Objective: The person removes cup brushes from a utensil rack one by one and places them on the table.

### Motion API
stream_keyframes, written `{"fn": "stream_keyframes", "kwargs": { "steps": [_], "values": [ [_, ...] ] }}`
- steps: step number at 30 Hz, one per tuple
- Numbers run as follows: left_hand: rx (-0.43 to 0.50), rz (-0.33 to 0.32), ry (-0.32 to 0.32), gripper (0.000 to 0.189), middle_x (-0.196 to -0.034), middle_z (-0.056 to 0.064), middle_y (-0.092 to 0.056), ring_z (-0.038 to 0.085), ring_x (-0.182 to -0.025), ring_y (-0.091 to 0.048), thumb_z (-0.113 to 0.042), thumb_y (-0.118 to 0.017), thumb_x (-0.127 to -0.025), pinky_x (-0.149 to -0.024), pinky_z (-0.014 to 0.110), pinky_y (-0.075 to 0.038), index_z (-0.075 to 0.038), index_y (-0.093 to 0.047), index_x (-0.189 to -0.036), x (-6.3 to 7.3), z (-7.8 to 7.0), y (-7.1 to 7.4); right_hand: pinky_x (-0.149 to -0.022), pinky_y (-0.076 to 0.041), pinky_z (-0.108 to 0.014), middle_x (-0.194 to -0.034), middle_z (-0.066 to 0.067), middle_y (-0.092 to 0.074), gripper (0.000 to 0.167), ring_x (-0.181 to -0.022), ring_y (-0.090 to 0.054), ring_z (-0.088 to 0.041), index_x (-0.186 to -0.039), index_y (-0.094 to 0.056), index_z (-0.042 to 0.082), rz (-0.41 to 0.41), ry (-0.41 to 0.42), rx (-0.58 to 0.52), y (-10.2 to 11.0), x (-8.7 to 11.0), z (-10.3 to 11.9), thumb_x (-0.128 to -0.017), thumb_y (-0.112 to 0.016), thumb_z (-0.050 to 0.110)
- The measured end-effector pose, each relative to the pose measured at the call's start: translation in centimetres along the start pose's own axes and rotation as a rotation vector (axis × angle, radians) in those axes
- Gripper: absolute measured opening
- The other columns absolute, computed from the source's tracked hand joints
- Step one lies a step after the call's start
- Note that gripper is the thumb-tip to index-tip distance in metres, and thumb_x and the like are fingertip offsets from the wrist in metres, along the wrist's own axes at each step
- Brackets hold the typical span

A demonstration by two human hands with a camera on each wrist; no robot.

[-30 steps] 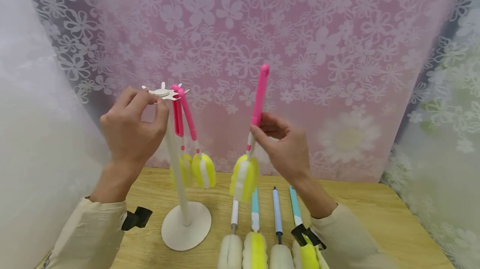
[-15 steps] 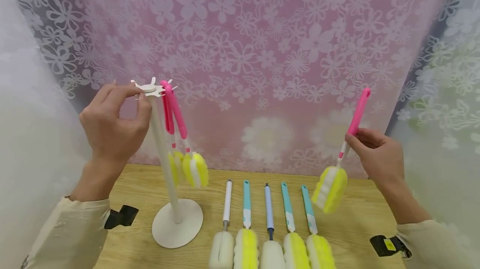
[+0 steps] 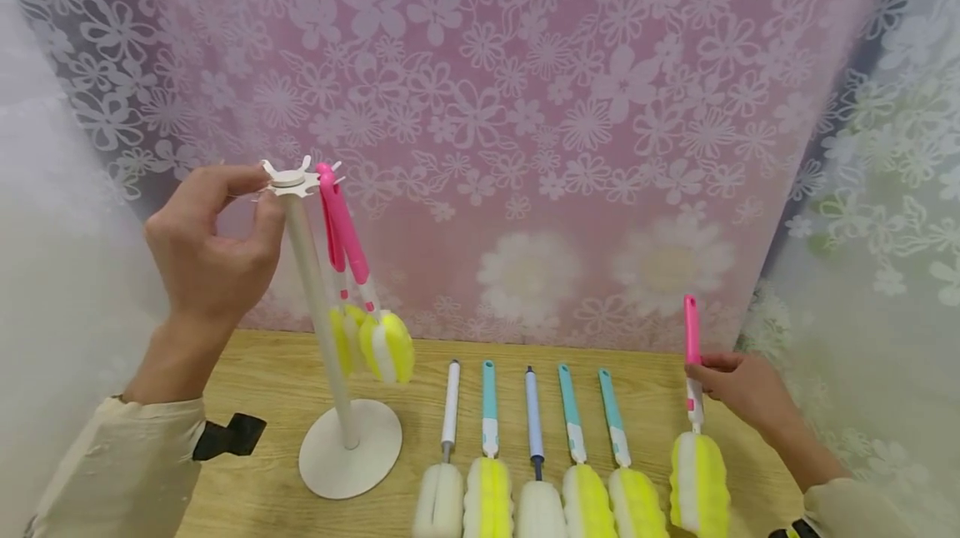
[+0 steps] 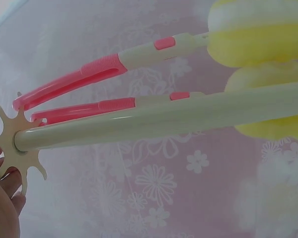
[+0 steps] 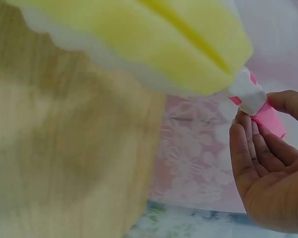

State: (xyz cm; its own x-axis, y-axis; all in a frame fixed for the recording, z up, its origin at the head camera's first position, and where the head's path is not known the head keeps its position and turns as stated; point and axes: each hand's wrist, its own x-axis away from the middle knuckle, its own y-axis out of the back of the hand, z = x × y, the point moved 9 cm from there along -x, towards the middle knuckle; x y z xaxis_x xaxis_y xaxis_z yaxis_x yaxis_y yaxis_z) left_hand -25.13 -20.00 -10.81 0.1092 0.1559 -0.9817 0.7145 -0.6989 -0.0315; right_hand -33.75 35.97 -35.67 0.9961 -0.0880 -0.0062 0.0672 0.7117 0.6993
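My left hand (image 3: 217, 246) pinches the edge of the white hooked top (image 3: 291, 180) of an upright stand (image 3: 318, 305) with a round base. From the hooks hang two pink-handled sponge brushes; the nearer sponge brush (image 3: 348, 234) partly covers the other in the head view. In the left wrist view both pink handles (image 4: 69, 89) hang beside the pole. At the far right, my right hand (image 3: 742, 388) pinches a third pink-handled sponge brush (image 3: 693, 346) between thumb and fingers. Its yellow and white sponge head (image 5: 139, 39) points down, low over the table.
Several more sponge brushes lie in a row on the wooden table (image 3: 262, 371): a white-handled brush (image 3: 451, 405), a blue-handled brush (image 3: 534, 417) and teal-handled ones such as this brush (image 3: 572, 405). A floral curtain (image 3: 450, 146) stands behind the table.
My right hand has carried the pink-handled sponge brush away from the stand, rightward and then down toward the table's right end. My left hand stays at the stand's top.
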Motion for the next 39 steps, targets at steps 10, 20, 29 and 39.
{"fn": "stream_keyframes", "kwargs": {
  "steps": [10,20,29,39],
  "values": [
    [-0.022,0.013,-0.009,0.028,-0.084,0.015,-0.070,0.030,-0.078,-0.063,-0.020,-0.059,-0.080,-0.083,0.018,-0.044,0.004,-0.073,-0.086,0.1,0.0,0.0,-0.070,-0.055,-0.038,-0.085,-0.007,-0.069,0.048,-0.076,-0.065,-0.021,-0.112,-0.061,-0.016,0.123,-0.070,-0.074,-4.3,-0.7,-3.5,-0.090,-0.065,0.027],
    [-0.032,0.006,-0.008,0.030,-0.084,0.014,-0.070,0.027,-0.076,-0.062,-0.021,-0.058,-0.081,-0.082,0.018,-0.044,0.003,-0.074,-0.086,0.0,0.0,0.1,-0.059,-0.052,-0.033,-0.065,-0.004,-0.063,0.028,-0.060,-0.059,-0.018,-0.091,-0.070,-0.007,0.154,-0.043,0.016,-7.3,-1.5,-4.1,-0.087,-0.066,0.021],
    [-0.022,0.016,-0.003,0.025,-0.083,0.016,-0.069,0.034,-0.076,-0.063,-0.018,-0.060,-0.079,-0.093,0.033,-0.046,0.002,-0.074,-0.085,0.4,0.0,-0.5,-0.058,-0.051,-0.031,-0.067,-0.002,-0.065,0.029,-0.061,-0.061,-0.017,-0.090,-0.072,-0.007,0.179,-0.035,0.085,-8.8,-1.6,-5.1,-0.085,-0.067,0.022],
    [-0.014,0.057,0.002,0.029,-0.084,0.017,-0.067,0.032,-0.085,-0.065,-0.019,-0.056,-0.083,-0.095,0.035,-0.045,0.003,-0.074,-0.090,0.3,-0.1,-1.1,-0.061,-0.053,-0.033,-0.077,-0.003,-0.069,0.030,-0.065,-0.064,-0.017,-0.089,-0.074,-0.002,0.197,-0.043,0.095,-9.3,-1.7,-4.7,-0.086,-0.069,0.026]
  ]
}}
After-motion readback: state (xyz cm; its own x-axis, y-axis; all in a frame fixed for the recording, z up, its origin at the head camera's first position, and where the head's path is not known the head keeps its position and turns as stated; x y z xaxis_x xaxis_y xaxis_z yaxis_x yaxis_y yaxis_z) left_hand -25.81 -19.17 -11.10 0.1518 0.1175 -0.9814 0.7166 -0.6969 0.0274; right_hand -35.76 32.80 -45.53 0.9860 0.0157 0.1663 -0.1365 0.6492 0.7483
